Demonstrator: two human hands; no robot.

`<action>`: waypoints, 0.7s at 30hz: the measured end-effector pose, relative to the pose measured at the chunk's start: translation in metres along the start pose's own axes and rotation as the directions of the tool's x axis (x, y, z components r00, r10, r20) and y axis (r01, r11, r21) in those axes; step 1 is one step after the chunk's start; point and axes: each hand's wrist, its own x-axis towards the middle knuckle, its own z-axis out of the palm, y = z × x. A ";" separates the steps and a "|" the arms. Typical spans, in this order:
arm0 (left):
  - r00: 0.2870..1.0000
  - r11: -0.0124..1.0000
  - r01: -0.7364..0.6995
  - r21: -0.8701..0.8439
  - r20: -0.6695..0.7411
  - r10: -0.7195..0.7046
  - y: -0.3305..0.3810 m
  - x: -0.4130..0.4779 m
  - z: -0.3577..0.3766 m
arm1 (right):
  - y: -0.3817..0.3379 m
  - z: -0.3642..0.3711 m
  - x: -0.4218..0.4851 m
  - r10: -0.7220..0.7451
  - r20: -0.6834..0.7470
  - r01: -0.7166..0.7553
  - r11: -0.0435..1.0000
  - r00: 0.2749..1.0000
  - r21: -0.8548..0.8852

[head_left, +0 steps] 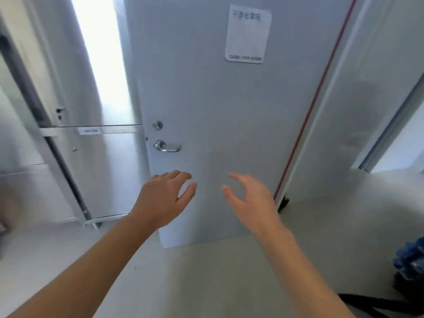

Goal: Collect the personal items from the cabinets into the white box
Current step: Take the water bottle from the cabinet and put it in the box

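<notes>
I face a grey door with a metal lever handle and a round lock on its left side. My left hand is held out in front of the door below the handle, fingers apart, holding nothing. Just to its right, my right hand is also raised with its fingers spread and curved, empty. Neither hand touches the door or the handle. No cabinet, white box or personal item is in sight.
A paper notice is stuck high on the door. Left of the door stands a frosted glass panel in a metal frame. An opening shows at the far right. A blue plastic bundle and black straps lie on the floor at bottom right.
</notes>
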 end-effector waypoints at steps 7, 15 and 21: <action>0.921 0.905 0.389 0.174 -0.043 -0.387 -0.082 -0.152 -0.083 | -0.124 0.102 -0.031 -0.271 0.256 0.216 0.950 0.928 0.226; 0.811 0.776 0.584 0.238 -0.221 -0.542 -0.162 -0.257 -0.196 | -0.287 0.174 -0.062 -0.512 0.301 0.382 0.834 0.804 0.398; 0.786 0.739 0.616 0.273 -0.286 -0.549 -0.227 -0.292 -0.239 | -0.371 0.218 -0.068 -0.547 0.306 0.398 0.809 0.780 0.432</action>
